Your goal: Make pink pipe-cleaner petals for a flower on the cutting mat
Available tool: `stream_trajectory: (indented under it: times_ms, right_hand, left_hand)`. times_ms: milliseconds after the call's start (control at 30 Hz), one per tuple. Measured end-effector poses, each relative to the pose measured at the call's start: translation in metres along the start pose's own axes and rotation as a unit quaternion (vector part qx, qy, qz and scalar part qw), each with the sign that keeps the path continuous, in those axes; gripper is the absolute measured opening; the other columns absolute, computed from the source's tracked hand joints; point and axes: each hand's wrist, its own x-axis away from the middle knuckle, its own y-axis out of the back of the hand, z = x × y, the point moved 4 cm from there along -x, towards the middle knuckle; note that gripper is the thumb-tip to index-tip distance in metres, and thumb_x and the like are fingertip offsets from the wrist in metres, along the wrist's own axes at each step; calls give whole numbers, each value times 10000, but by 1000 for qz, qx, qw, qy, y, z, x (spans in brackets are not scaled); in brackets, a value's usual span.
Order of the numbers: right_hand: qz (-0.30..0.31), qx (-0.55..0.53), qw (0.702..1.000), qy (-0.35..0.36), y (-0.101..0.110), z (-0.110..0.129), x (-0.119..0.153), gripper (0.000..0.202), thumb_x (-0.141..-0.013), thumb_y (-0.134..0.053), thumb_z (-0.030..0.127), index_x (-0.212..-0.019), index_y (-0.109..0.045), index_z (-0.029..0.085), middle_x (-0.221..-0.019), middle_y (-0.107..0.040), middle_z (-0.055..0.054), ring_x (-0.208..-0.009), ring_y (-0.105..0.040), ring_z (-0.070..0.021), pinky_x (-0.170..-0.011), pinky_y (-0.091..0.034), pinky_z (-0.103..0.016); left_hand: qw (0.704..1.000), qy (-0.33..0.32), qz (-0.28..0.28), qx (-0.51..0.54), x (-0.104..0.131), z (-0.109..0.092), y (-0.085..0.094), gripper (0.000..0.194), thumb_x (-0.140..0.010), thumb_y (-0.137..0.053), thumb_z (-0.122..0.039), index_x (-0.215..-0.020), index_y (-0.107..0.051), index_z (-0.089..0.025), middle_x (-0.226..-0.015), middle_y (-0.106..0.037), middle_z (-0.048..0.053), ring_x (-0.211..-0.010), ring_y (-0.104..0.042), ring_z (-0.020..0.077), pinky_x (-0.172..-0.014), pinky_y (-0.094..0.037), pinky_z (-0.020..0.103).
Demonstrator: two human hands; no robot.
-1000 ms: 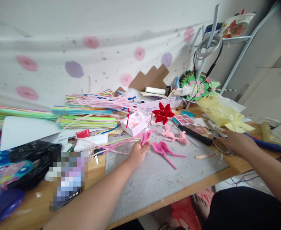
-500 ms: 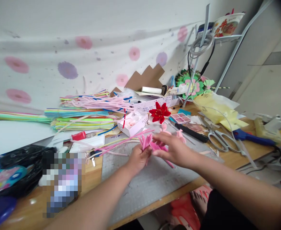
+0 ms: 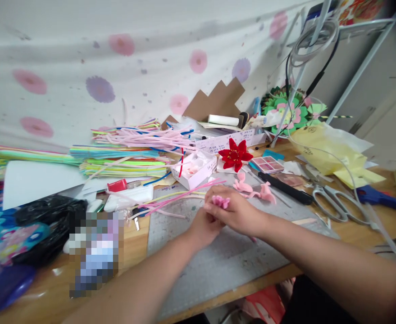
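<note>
Over the grey cutting mat, my two hands are pressed together around a bundle of pink fuzzy stems. My right hand wraps over the bundle, whose looped pink tops poke out above its fingers. Below and against it, my left hand is closed on the lower part; its fingers are partly hidden. A bit of pink shows beneath my right hand. Loose pink stems lie on the mat behind, and light pink shaped pieces rest to the right.
Behind the mat stand a white box and a red flower. Coloured stem bundles are piled back left. Scissors, a black pen-like tool and a blue-handled tool lie right. Black plastic lies left.
My right hand has closed over the top of the pink bundle, where its fingers were spread beside it before. The view has shifted, so the table things appear further right.
</note>
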Motion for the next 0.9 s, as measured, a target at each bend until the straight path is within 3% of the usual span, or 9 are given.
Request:
stream_trajectory:
  times_ms: [133, 200, 333, 500, 700, 900]
  right_hand:
    - [44, -93, 991, -86, 20, -14, 12, 282, -885, -474, 387, -752, -574, 160, -719, -565, -23, -667, -537, -128, -657, -456, -275]
    - [68, -129, 980, -138, 26, -24, 20, 262, -848, -529, 412, -812, -590, 159, -694, -588, -15, -641, -550, -127, -615, -459, -263]
    - [48, -136, 971, -189, 31, -39, 30, 259, -779, -612, 401, -706, -609, 154, -661, -620, -12, -623, -558, -134, -595, -447, -259]
    - [8, -129, 956, -263, 27, -53, 36, 292, -755, -631, 363, -563, -557, 156, -503, -540, 25, -471, -458, -94, -468, -357, -220]
    - [-13, -204, 932, -299, 17, -68, 42, 267, -767, -617, 371, -637, -572, 142, -491, -542, 20, -452, -471, -87, -445, -320, -204]
    - [-45, -283, 911, -295, 10, -61, 38, 167, -744, -612, 285, -669, -563, 144, -494, -533, 30, -414, -465, -79, -423, -341, -201]
  left_hand:
    - [992, -31, 100, -65, 16, -9, -13, 285, -801, -545, -455, -756, -543, -173, -564, -459, -22, -526, -404, 116, -498, -304, 241]
    - [990, -21, 114, -78, 20, -9, -18, 324, -865, -426, -483, -824, -513, -173, -549, -420, -43, -481, -361, 96, -479, -290, 234]
    - [993, 42, 90, -62, 19, -5, -18, 353, -873, -395, -509, -827, -490, -172, -499, -427, -57, -425, -347, 78, -447, -281, 215]
    - [991, 106, 74, -42, 14, -1, -14, 363, -856, -407, -529, -807, -483, -178, -520, -526, -40, -350, -365, 56, -361, -247, 183]
    - [992, 119, 38, -7, 10, -1, -12, 295, -850, -458, -468, -847, -495, -175, -524, -578, -33, -308, -370, 40, -324, -240, 148]
    - [994, 111, 16, 12, 10, -1, -10, 295, -849, -464, -460, -840, -508, -169, -540, -598, -12, -304, -366, 36, -314, -224, 144]
